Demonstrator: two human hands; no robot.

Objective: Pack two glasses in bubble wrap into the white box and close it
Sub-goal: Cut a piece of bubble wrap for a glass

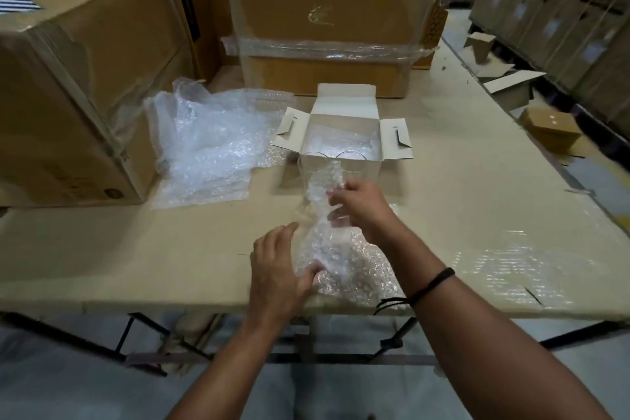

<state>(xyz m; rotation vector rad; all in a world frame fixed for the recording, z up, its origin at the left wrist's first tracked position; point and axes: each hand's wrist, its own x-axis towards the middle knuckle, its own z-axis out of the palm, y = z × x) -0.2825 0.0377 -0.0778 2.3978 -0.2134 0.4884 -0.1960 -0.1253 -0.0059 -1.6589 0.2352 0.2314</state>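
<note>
A person's two bare hands work a sheet of bubble wrap (324, 245) around two clear glasses (315, 164) on a cardboard-covered table (170, 249); the left hand (278, 278) pinches the near end of the sheet between thumb and fingers, at about seven o'clock from the glasses; the right hand (363, 206), with a dark band (433, 285) on its wrist, closes its fingers on the wrap higher up, at about five o'clock from the glass rims. The glasses stand side by side, their rims showing above the wrap, right in front of the near wall of the white box (341, 133); whether they touch the box cannot be told. The box sits open at twelve o'clock from the hands, its lid flap raised at the back and its side flaps spread at nine and three o'clock; more bubble wrap lines its inside. A loose heap of spare bubble wrap (211, 143) lies at nine o'clock from the box; large brown cartons (327, 31) stand behind it at twelve o'clock and another (75, 78) at ten o'clock.
</note>
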